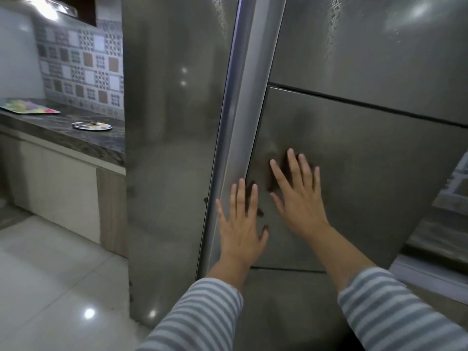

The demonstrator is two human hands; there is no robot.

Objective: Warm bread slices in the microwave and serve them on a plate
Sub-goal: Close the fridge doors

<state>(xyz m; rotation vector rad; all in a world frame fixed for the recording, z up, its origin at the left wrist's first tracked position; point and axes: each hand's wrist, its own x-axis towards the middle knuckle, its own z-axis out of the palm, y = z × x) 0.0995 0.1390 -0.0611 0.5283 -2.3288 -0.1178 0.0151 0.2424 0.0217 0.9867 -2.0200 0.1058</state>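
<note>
a tall steel refrigerator (354,72) is seen filling most of the view, from 12 o'clock to 3 o'clock. both hands are laid flat on its lower door panel (367,160), with the fingers spread wide and nothing held in them. the left hand (240,224) is placed at about 6 o'clock, its fingertips touching the bright vertical edge strip (243,102) of the door. the right hand (298,198) is placed just beside it, slightly higher, toward 5 o'clock. striped sleeves (202,312) are worn on both arms. at 9 o'clock a dark stone counter (76,138) is seen, and on it a round plate (91,126) with coloured marks is lying, well apart from the hands. farther left on the counter a tray (27,107) is seen, blurred. bread slices and a microwave cannot be seen anywhere in this view.
</note>
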